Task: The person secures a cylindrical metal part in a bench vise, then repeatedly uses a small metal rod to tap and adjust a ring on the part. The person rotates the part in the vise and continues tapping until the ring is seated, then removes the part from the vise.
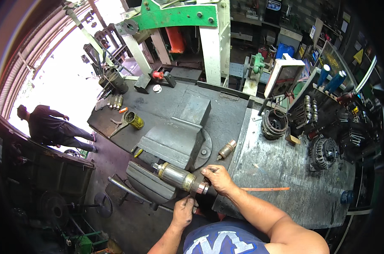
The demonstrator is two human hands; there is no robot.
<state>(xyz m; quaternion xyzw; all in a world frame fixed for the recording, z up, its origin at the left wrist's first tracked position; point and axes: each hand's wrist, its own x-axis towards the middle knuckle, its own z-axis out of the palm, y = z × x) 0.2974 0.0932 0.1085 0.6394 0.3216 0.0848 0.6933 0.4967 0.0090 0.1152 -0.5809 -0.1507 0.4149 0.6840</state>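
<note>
A motor armature [177, 177] with a copper commutator [201, 187] lies between the jaws of a large grey bench vise [171, 142]. At the commutator end, my right hand [217, 178] is closed in a pinch on the far side; what it holds is hidden. My left hand [184, 212] is closed just below the same end, on what looks like a narrow dark strip [193, 193] running up to the commutator. Beyond my right hand, a smaller armature [227, 149] lies on the dark bench.
A yellow can [134, 120], pliers [117, 127] and small cylindrical parts [115, 101] sit at the bench's far left. On the metal-topped table [260, 169] at right are a round housing [274, 125], an alternator [324, 153] and an orange strip [266, 189]. A person [48, 122] stands at left.
</note>
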